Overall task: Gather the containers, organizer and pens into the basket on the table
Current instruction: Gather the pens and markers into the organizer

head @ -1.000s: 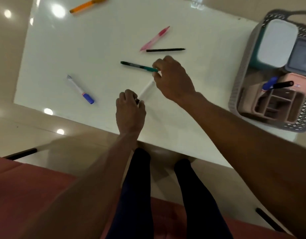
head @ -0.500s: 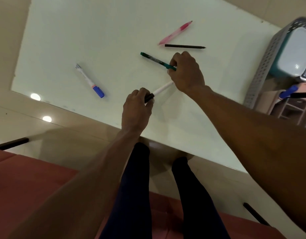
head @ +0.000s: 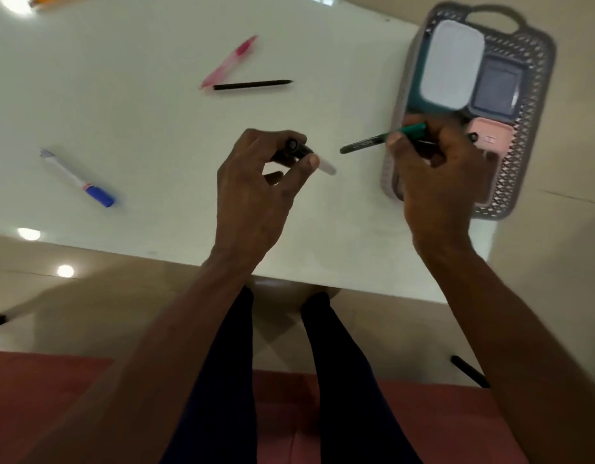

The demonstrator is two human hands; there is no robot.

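Left hand (head: 255, 182) gripping white marker (head: 309, 159), maybe capped

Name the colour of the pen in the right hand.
Green pen, seen from the head view.

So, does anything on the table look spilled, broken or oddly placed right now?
Nothing stands out. The pink pen, black pen and blue-capped marker lie loose on the table, simply not yet gathered. The basket sits upright.

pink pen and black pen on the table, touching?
Cannot tell. In the head view the pink pen's lower end meets the black pen's left end, but blur hides whether they touch or a thin gap remains.
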